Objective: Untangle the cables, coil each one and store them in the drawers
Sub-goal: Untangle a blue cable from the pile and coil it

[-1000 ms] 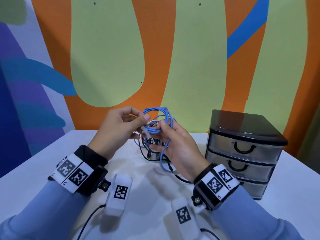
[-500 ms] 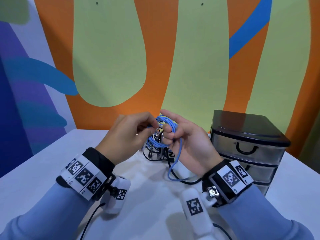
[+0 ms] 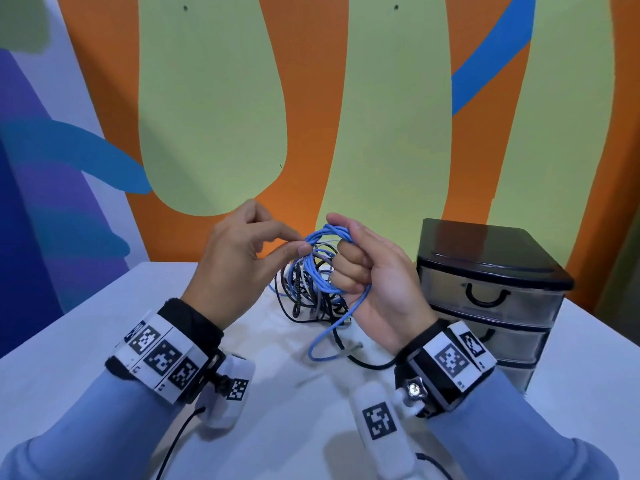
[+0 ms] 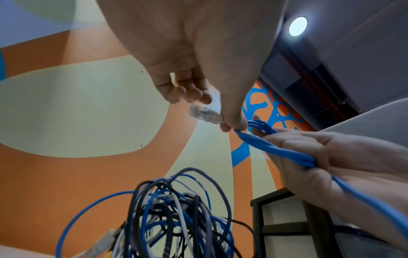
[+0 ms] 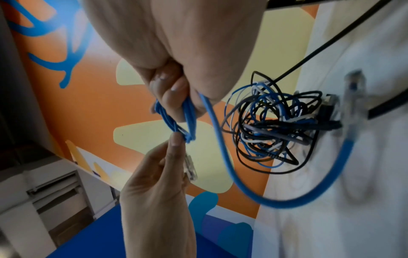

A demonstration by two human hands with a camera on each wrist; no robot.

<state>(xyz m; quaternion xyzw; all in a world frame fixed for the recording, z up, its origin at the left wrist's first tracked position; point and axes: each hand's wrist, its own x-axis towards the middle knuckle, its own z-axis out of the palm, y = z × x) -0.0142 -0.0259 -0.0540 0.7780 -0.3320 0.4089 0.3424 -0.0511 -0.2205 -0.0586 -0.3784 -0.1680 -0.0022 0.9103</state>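
Above the table (image 3: 104,341), the right hand (image 3: 374,275) grips the blue network cable (image 3: 323,268), whose coil is now tighter than a second ago. The left hand (image 3: 239,258) pinches the cable just behind its clear plug (image 4: 205,115), so I judge the coiling nearly finished; the drawers (image 3: 491,299) remain closed.

The tangled heap of blue, black and grey cables (image 3: 308,289) lies on the white table (image 3: 104,327). Above it my hands (image 3: 235,258) hold the coiled blue cable (image 3: 329,237). Right of the heap stands the black-framed three-drawer plastic cabinet (image 3: 491,289).
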